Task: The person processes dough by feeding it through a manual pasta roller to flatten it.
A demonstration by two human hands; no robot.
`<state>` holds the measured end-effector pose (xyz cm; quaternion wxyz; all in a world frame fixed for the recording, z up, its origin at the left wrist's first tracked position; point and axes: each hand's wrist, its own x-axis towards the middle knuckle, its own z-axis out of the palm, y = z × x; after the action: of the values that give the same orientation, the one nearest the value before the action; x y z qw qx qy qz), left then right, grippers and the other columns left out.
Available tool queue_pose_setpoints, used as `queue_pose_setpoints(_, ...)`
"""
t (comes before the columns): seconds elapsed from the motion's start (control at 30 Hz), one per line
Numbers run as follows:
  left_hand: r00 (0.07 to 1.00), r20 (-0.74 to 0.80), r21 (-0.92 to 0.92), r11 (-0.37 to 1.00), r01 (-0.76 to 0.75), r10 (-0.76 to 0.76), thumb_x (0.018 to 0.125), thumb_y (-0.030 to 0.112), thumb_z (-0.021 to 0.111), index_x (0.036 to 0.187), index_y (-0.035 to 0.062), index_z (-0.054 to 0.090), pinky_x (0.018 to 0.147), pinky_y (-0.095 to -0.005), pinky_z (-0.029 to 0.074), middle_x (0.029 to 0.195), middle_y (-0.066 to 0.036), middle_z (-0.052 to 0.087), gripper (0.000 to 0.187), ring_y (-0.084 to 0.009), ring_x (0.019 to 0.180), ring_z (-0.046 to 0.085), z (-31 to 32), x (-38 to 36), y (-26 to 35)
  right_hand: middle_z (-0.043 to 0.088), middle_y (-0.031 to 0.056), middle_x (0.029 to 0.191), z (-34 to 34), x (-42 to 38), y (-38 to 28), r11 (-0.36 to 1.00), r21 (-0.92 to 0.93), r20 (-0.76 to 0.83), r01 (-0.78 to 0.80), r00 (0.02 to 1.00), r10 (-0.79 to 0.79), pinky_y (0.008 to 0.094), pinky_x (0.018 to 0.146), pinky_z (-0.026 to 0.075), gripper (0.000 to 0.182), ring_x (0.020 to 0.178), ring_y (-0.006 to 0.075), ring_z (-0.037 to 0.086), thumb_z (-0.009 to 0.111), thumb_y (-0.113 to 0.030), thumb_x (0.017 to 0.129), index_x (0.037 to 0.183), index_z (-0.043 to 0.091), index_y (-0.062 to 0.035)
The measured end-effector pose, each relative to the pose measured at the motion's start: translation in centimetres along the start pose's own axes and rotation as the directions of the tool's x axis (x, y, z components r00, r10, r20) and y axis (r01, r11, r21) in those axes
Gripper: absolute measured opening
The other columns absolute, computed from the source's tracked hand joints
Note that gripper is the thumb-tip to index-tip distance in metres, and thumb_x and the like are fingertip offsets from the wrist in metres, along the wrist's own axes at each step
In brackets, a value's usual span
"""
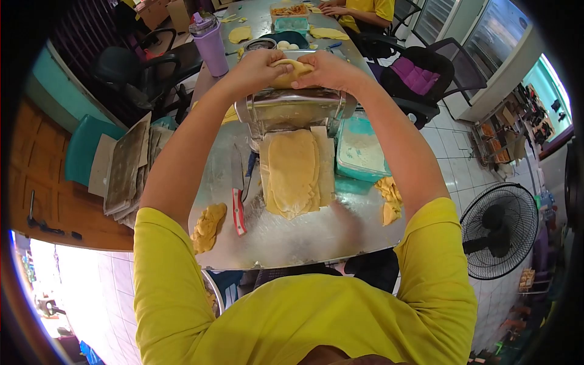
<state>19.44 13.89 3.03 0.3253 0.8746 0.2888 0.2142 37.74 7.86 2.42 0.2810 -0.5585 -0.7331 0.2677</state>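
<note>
A piece of yellow dough point(285, 80) sits at the top of a metal dough roller point(292, 103). My left hand point(263, 70) grips its left side and my right hand point(322, 70) its right side, fingers closed around it. The dough's lower edge is partly hidden behind the rollers and my hands. In front of the roller lies a stack of flattened dough sheets point(293, 170) on a pale board or sheet point(325, 164). A red-handled knife point(238, 210) rests left of the stack. Dough lumps lie at the left point(209, 228) and right point(390, 198) of the table.
A teal-lidded tub of white powder point(362, 149) stands right of the roller. Left of it is a purple tumbler point(210, 47). Farther along the metal table point(292, 246) are eggs point(286, 45) and flat dough pieces. A co-worker point(365, 12) sits beyond; a fan point(499, 231) stands right.
</note>
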Motion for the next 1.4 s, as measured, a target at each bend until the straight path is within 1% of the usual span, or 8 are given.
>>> queue_pose_setpoints(0.1,0.997,-0.038,0.175,0.983,-0.060,0.068,0.085,0.026,0.058,0.096,0.0007,0.061,0.066,-0.0255,0.043,0.076,-0.005,0.060,0.028,-0.0096,0.070,0.052,0.2,-1.7,1.3,0.066,0.0114,0.083,-0.3,-0.8,-1.9,0.986,-0.132,0.017,-0.103,0.994,0.106,0.0311,0.070,0.046,0.045,0.077,0.0205,0.061,0.075,-0.033,0.065,0.099,0.066,-0.0059)
queue_pose_setpoints(0.27,0.780,-0.610,-0.059,0.974,-0.220,0.139,0.085,0.018,0.060,0.093,-0.0009,0.062,0.070,-0.0238,0.045,0.079,-0.003,0.062,0.021,-0.0087,0.075,0.056,4.7,-6.6,2.8,0.065,0.0130,0.080,1.5,-0.3,-0.2,0.932,-0.362,-0.085,-0.004,0.996,-0.029,0.0343,0.067,0.047,0.037,0.073,0.0252,0.062,0.069,-0.037,0.071,0.094,0.067,-0.0085)
queue_pose_setpoints(0.43,0.907,-0.270,-0.667,0.742,0.067,-0.324,0.082,0.010,0.060,0.102,0.0003,0.056,0.068,-0.0252,0.046,0.084,-0.004,0.060,0.022,-0.0123,0.076,0.056,13.8,-8.3,-1.7,0.064,0.0141,0.076,2.3,-0.7,0.0,0.929,-0.365,-0.240,0.061,0.958,-0.157,0.0348,0.064,0.047,0.028,0.070,0.0312,0.061,0.064,-0.033,0.075,0.089,0.067,-0.0087)
queue_pose_setpoints(0.53,0.768,-0.380,-0.823,0.567,-0.027,-0.516,0.082,0.006,0.059,0.111,0.0018,0.047,0.072,-0.0253,0.045,0.095,-0.006,0.057,0.032,-0.0129,0.085,0.054,15.6,-6.8,-2.8,0.065,0.0122,0.076,2.9,-0.8,-0.5,0.909,-0.416,-0.227,0.037,0.963,-0.143,0.0370,0.066,0.047,0.026,0.072,0.0316,0.061,0.063,-0.032,0.075,0.086,0.067,-0.0091)
queue_pose_setpoints(0.73,0.573,-0.615,-0.767,0.580,-0.276,-0.541,0.079,-0.003,0.056,0.109,0.0007,0.047,0.074,-0.0265,0.044,0.096,-0.007,0.056,0.032,-0.0141,0.086,0.054,17.6,-3.0,-4.1,0.063,0.0072,0.088,4.2,-0.4,-0.9,0.785,-0.620,-0.190,0.005,0.969,-0.156,0.0394,0.074,0.048,0.032,0.087,0.0269,0.060,0.053,-0.039,0.079,0.086,0.065,-0.0105)
queue_pose_setpoints(0.93,0.639,-0.590,-0.762,0.603,-0.237,-0.494,0.074,-0.006,0.054,0.086,-0.0018,0.058,0.071,-0.0256,0.043,0.083,-0.006,0.059,0.013,-0.0137,0.077,0.054,17.5,-2.5,-6.1,0.061,0.0061,0.091,4.6,-0.8,-0.5,0.801,-0.598,-0.242,-0.010,0.955,-0.169,0.0398,0.073,0.048,0.033,0.088,0.0265,0.059,0.051,-0.038,0.080,0.085,0.065,-0.0088)
queue_pose_setpoints(1.17,0.593,-0.630,-0.735,0.630,-0.249,-0.501,0.078,0.000,0.059,0.097,-0.0006,0.055,0.074,-0.0249,0.042,0.089,-0.004,0.057,0.019,-0.0117,0.081,0.052,17.4,-3.8,-5.2,0.061,0.0092,0.082,5.0,-0.4,0.3,0.837,-0.543,-0.291,0.073,0.918,-0.269,0.0401,0.070,0.047,0.030,0.082,0.0289,0.059,0.055,-0.034,0.078,0.080,0.064,-0.0050)
queue_pose_setpoints(1.4,0.667,-0.558,-0.828,0.288,-0.480,-0.493,0.078,-0.001,0.058,0.105,0.0037,0.049,0.079,-0.0254,0.041,0.098,-0.002,0.052,0.028,-0.0109,0.089,0.050,18.1,-3.9,-5.7,0.064,0.0115,0.087,4.7,-0.7,-1.0,0.895,-0.446,-0.268,0.022,0.951,-0.157,0.0406,0.072,0.048,0.030,0.085,0.0303,0.060,0.056,-0.035,0.078,0.080,0.066,-0.0071)
